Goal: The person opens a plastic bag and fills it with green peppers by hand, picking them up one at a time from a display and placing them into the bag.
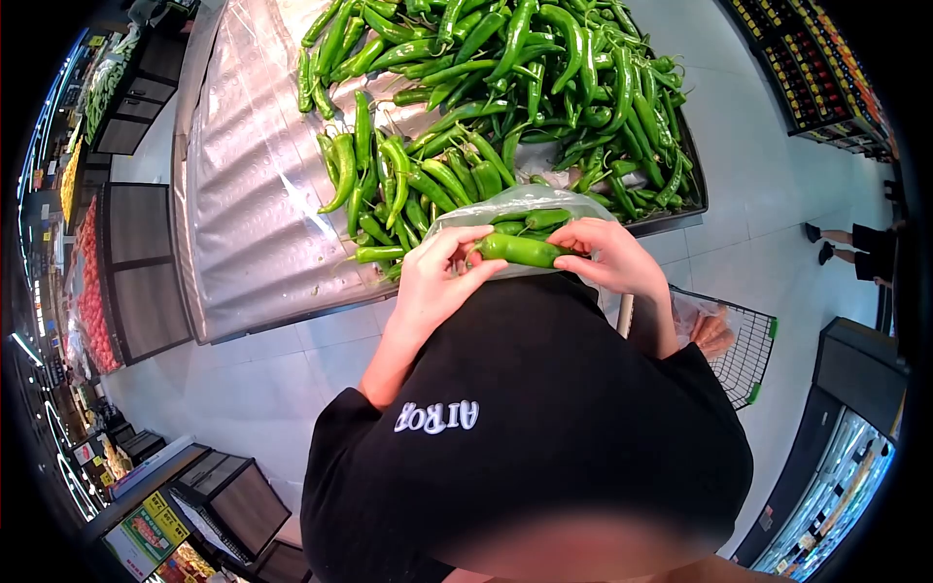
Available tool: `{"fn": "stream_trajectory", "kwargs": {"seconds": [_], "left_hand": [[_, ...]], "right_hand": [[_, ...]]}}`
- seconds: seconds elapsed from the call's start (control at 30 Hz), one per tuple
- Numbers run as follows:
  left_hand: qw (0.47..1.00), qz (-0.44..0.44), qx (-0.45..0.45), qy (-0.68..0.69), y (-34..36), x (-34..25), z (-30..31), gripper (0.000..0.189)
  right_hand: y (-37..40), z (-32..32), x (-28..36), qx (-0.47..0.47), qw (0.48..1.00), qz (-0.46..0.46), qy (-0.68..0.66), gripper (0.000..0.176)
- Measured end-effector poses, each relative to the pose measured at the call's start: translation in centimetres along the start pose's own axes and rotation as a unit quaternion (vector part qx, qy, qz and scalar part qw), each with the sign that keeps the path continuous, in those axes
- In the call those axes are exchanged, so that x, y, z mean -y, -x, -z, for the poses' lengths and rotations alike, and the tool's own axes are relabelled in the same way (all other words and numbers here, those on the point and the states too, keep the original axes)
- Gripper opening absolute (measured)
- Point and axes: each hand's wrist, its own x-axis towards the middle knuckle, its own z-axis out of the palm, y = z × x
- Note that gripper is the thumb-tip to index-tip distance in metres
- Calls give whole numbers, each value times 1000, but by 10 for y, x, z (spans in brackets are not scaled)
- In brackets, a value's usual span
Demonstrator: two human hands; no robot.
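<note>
A green chili pepper (525, 251) lies crosswise between my two hands, close to my chest. My left hand (442, 272) has its fingertips closed on the pepper's stem end. The other end is pinched by the thumb and fingers of my right hand (617, 255). Just behind it is a clear plastic bag (486, 209) with a few green peppers inside; its edge lies near both hands. Beyond the bag, a large heap of green chili peppers (544, 87) covers the right and middle of the display stand.
The display stand (243, 214) has a silvery ridged liner. A wire shopping cart (748, 340) with a bag of brownish produce (711, 333) stands at my right. Further off are produce bins (146, 272), stocked shelves (816, 68) and a person's legs (841, 245).
</note>
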Motion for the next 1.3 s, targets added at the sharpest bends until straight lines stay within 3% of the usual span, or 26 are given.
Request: {"fn": "stream_trajectory", "kwargs": {"seconds": [0.13,0.2,0.27,0.33,0.4,0.47,0.6,0.7,0.83,0.93,0.97,1.1,1.2,1.3], "left_hand": [[985,-127,-23,-115,-12,3,16,39],[983,-106,-61,-135,-13,4,19,37],[962,-141,-127,-195,-16,14,20,43],[954,-106,-144,-242,-16,16,19,46],[965,-7,-117,-237,-15,18,17,47],[972,151,-45,-172,-11,19,14,48],[984,149,-20,-91,-9,23,11,30],[982,139,-9,-129,-12,17,12,26],[986,124,-16,-114,-13,18,9,27],[989,104,-18,-107,-15,18,9,28],[988,106,-12,-112,-15,18,9,28],[984,155,16,-84,-16,22,11,27],[982,184,-30,10,-31,48,15,28],[983,179,-21,-39,-66,80,15,29]], "right_hand": [[-2,-2,-2,-24,993,45,103,22],[-4,-3,-1,-47,988,49,142,22],[-5,-4,0,-87,978,57,181,21],[-6,-7,-1,-100,973,31,204,19],[-8,-15,-13,-102,972,20,211,19],[-9,-23,-15,-108,975,20,191,20],[-14,-29,-22,-152,951,55,264,21],[-15,-36,-30,-113,937,29,329,20],[-23,-44,-27,-20,984,37,175,27],[-32,-46,-16,59,992,-69,88,27],[-36,-52,-32,41,991,-24,124,26],[-41,-55,-43,43,989,-49,130,26],[-39,-54,-43,35,991,-27,124,26],[-30,-45,-24,25,997,-7,68,22]]}}
